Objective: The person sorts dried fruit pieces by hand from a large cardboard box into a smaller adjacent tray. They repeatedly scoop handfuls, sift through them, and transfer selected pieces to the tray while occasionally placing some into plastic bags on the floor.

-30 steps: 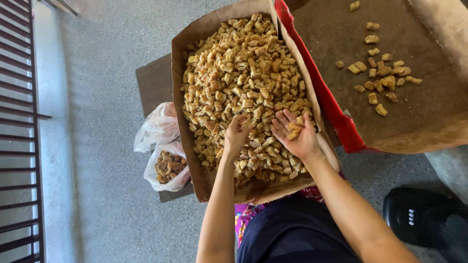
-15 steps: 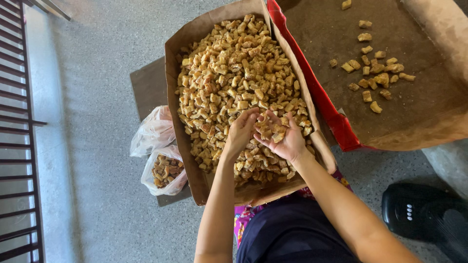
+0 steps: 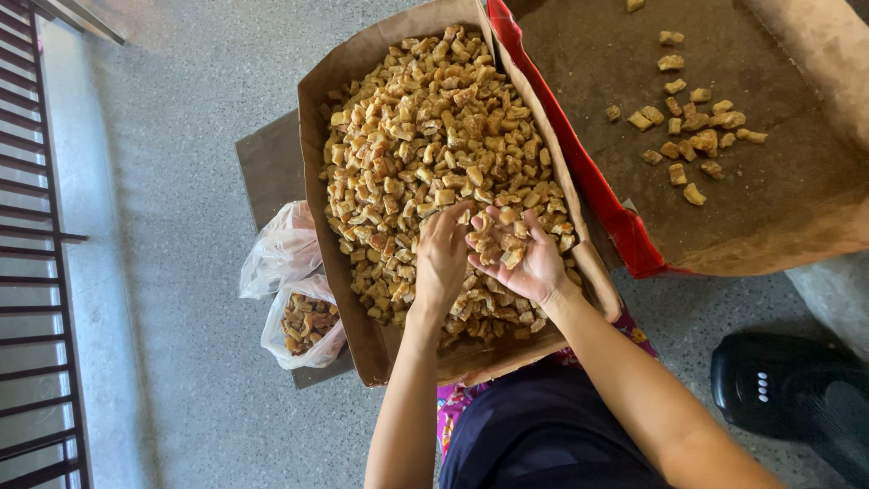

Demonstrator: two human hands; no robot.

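A brown paper-lined tray (image 3: pixel 317 181) is heaped with golden-brown fried pieces (image 3: pixel 425 136). My right hand (image 3: pixel 520 263) is cupped palm up over the near end of the heap and holds a handful of the pieces. My left hand (image 3: pixel 442 258) is beside it, fingers bent and pressed against that handful. Both forearms reach in from the bottom of the view.
A second paper-lined tray with a red edge (image 3: pixel 588 181) stands to the right with several loose pieces (image 3: pixel 692 136). A clear plastic bag (image 3: pixel 303 317) of the same pieces lies left of the first tray. A black object (image 3: pixel 787 389) sits at bottom right. Metal bars (image 3: pixel 36 272) run along the left.
My right hand has turned palm up and scooped a handful of pieces. My left hand has moved right to meet it.
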